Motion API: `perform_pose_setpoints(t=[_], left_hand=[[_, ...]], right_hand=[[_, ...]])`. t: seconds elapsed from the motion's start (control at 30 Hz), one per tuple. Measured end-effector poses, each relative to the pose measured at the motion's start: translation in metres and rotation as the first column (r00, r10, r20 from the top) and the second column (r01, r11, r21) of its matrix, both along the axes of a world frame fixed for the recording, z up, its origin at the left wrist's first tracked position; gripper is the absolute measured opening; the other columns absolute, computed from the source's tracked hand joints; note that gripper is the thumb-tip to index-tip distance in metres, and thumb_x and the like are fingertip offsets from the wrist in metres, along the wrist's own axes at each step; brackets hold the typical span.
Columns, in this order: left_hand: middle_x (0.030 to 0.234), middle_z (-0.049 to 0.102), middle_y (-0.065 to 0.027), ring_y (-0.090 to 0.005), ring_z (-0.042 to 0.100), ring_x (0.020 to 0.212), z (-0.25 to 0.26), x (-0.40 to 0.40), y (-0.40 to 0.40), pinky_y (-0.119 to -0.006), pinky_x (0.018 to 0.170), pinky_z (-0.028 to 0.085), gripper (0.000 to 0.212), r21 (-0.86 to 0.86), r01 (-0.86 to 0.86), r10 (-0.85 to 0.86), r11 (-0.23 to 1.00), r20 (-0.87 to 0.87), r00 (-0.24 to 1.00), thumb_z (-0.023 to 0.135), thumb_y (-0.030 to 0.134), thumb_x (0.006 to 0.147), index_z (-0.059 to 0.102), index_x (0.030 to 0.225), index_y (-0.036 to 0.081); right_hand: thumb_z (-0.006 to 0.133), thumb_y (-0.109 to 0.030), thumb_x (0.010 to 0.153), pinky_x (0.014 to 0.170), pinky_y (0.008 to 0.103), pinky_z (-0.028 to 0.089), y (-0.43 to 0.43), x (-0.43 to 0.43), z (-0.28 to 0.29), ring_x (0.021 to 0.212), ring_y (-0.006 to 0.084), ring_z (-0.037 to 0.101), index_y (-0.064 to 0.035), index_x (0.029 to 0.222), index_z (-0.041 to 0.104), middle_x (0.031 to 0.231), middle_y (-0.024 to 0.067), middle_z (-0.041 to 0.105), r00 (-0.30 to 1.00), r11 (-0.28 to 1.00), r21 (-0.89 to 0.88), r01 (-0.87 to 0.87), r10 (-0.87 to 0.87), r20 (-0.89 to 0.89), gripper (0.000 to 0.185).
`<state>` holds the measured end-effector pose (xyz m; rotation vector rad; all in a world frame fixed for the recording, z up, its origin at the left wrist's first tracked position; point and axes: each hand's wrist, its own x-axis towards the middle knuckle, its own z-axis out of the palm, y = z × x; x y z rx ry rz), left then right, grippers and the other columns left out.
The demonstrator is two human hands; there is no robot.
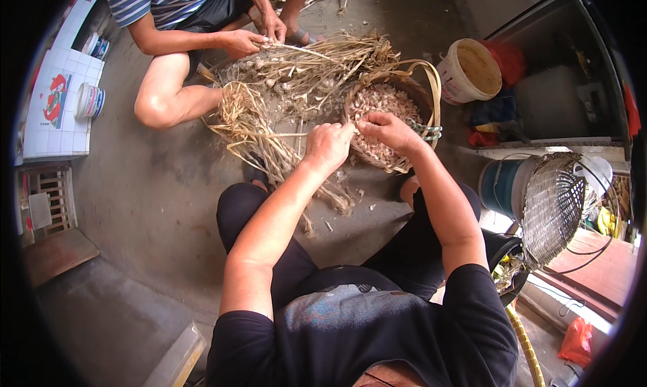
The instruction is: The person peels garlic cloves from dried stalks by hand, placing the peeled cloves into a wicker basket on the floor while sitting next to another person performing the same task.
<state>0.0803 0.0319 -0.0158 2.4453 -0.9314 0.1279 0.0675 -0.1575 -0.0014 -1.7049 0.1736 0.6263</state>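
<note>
My left hand [328, 143] grips a dried garlic stalk [283, 134], whose stem sticks out to the left. Close beside it, at the near rim of a woven basket, my right hand [388, 130] has its fingertips pinched at the stalk's head end. Those fingers hide most of what lies between them. Loose garlic cloves [386, 98] fill much of the basket [423, 96], which has a tall arched handle. A bundle of dry garlic stalks [252, 121] lies on the floor left of my hands. A larger heap of garlic with stalks [323, 63] spreads beyond it.
Across from me a person in a striped shirt [167, 2] works a garlic stalk with both hands. A white bucket [472, 71] stands past the basket. On my right are a blue bucket [505, 184] and a wicker basket [551, 210]. Scraps litter the concrete floor [349, 235] between my feet.
</note>
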Motion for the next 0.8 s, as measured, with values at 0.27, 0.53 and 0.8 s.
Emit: perform_pose_setpoints(t=[0.27, 0.53, 0.8], left_hand=[[0.068, 0.06, -0.0033, -0.0234, 0.058, 0.071, -0.004, -0.008, 0.02, -0.037, 0.064, 0.043, 0.012, 0.073, 0.103, -0.11, 0.992, 0.09, 0.99, 0.063, 0.024, 0.079, 0.06, 0.076, 0.013], [0.08, 0.065, -0.0191, -0.0329, 0.065, 0.077, 0.003, -0.009, 0.016, -0.04, 0.072, 0.049, 0.046, 0.3, 0.235, 0.088, 0.924, -0.767, 0.635, 0.061, 0.046, 0.081, 0.066, 0.086, 0.001], [0.087, 0.066, -0.0164, -0.0353, 0.063, 0.087, 0.001, -0.019, 0.01, -0.044, 0.076, 0.049, 0.03, 0.2, 0.117, 0.054, 0.973, -0.686, 0.726, 0.058, 0.038, 0.08, 0.067, 0.09, 0.011]], right_hand=[[0.062, -0.027, 0.078, 0.073, 0.0323, 0.048, -0.002, -0.014, -0.016, 0.077, 0.0211, 0.063, -0.007, 0.093, 0.064, 0.082, 0.0116, 0.066, 0.963, 0.943, -0.284, -0.173, 0.223, 0.152, 0.025], [0.057, -0.022, 0.081, 0.069, 0.0433, 0.05, 0.039, -0.043, -0.007, 0.074, 0.037, 0.063, -0.0044, 0.088, 0.059, 0.074, 0.0193, 0.064, 0.873, 0.843, -0.536, 0.038, 0.233, 0.428, 0.019], [0.051, -0.029, 0.09, 0.068, 0.0447, 0.047, 0.04, -0.047, 0.006, 0.077, 0.0379, 0.062, -0.0038, 0.096, 0.05, 0.077, 0.0198, 0.062, 0.907, 0.778, -0.617, -0.12, 0.338, 0.25, 0.026]])
